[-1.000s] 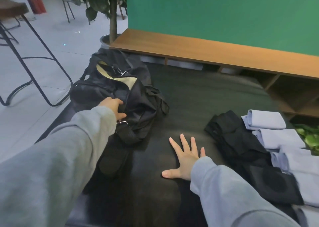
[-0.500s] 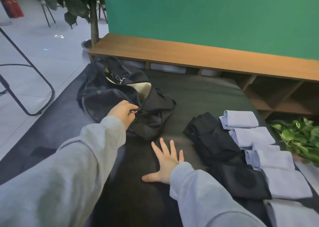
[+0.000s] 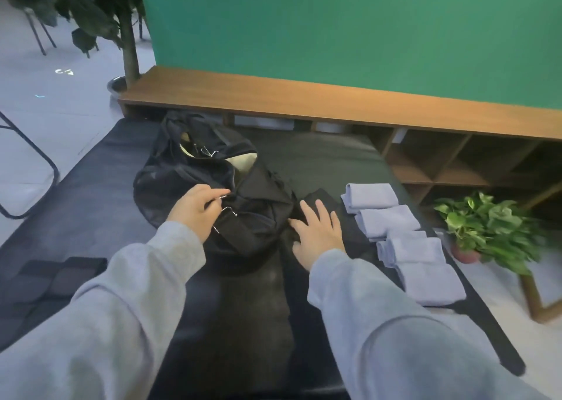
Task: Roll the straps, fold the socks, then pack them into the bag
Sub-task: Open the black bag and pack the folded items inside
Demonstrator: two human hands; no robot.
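Two arms reach in from the bottom edge, each in a loose, light grey sleeve of soft, possibly fleecy fabric. The left sleeve [image 3: 100, 317] and right sleeve [image 3: 395, 332] end in plain cuffs at the wrists. Both hands are bare, without visible rings or watches.

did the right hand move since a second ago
Yes. The right hand has slid away from the person and rightward, from bare mat onto the black cloth beside the light blue folded socks.
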